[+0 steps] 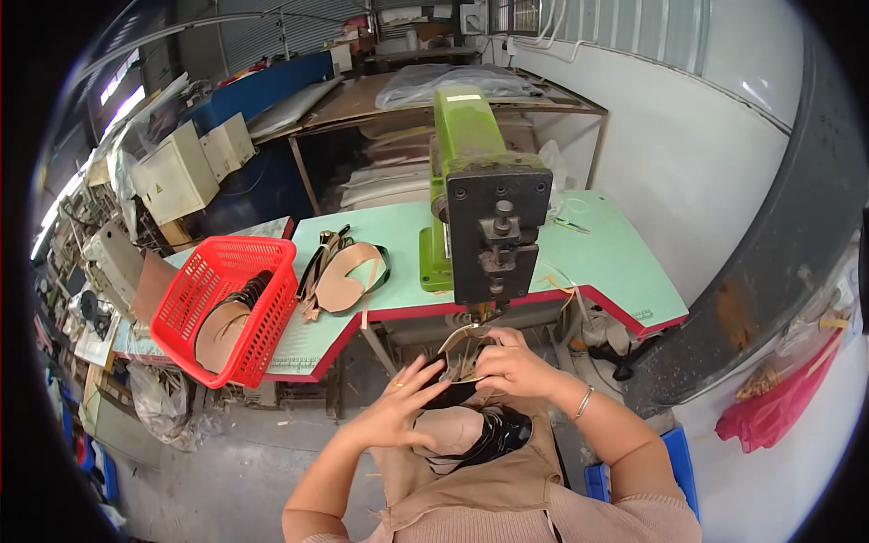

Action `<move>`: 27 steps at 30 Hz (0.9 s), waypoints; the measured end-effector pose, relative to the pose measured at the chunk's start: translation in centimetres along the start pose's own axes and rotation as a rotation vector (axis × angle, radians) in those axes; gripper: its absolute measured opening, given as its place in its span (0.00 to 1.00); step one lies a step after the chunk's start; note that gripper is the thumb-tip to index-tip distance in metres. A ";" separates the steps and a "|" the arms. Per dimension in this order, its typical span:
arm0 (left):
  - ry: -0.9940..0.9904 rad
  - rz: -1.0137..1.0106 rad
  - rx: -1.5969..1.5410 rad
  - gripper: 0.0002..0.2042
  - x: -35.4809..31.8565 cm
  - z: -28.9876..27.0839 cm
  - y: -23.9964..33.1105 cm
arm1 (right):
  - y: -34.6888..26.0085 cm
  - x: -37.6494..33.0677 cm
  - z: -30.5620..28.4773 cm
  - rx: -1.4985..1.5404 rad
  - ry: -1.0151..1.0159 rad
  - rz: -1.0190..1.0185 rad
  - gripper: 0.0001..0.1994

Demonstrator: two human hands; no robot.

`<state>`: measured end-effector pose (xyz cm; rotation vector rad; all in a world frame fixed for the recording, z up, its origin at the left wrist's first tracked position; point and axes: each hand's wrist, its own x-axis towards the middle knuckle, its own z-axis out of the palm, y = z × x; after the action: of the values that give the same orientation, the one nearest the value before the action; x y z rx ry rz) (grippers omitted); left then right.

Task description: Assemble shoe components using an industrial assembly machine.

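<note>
Below the machine's needle area, both my hands are on a curved black-and-tan piece [460, 393], which looks like a shoe upper with a pale lining. My left hand [398, 404], a ring on one finger, lays its spread fingertips over the left end, thumb held lower and apart. At the right rim, my right hand [514, 366] pinches the edge between thumb and fingers; a bracelet circles that wrist. Across my lap lie more beige and black pieces [453, 431]. A green machine [471, 127] with a black head [496, 231] stands just beyond my hands.
A red basket [288, 294] holding beige and black pieces rests at the table's left. Beside it are a beige piece with black straps [342, 281]. Thread snips [572, 226] lie on the green tabletop [625, 258]. A pink bag [783, 398] hangs at right; a blue bin [681, 462] sits below.
</note>
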<state>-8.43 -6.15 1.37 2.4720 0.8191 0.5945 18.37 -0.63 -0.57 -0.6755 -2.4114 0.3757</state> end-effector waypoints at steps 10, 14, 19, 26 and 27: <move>0.458 -0.001 0.155 0.10 7.0 -1.1 1.6 | -0.1 2.4 -6.8 -0.068 0.132 -0.018 0.15; 0.538 -0.056 0.168 0.10 8.5 -2.3 3.0 | 1.8 2.5 -7.7 -0.056 0.176 -0.007 0.15; 0.498 -0.092 -0.013 0.10 9.3 -3.0 2.3 | 2.4 2.7 -8.1 -0.009 0.244 0.004 0.14; 0.398 -0.099 -0.260 0.08 8.3 -4.1 -0.3 | 0.9 3.7 -7.6 -0.006 0.188 0.035 0.15; 0.400 -0.104 -0.259 0.08 8.1 -4.2 -0.7 | 0.5 4.1 -7.4 0.002 0.219 0.016 0.15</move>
<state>-5.05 0.67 6.36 2.0904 0.9432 1.1043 20.30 2.79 6.91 -0.6975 -2.1994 0.2940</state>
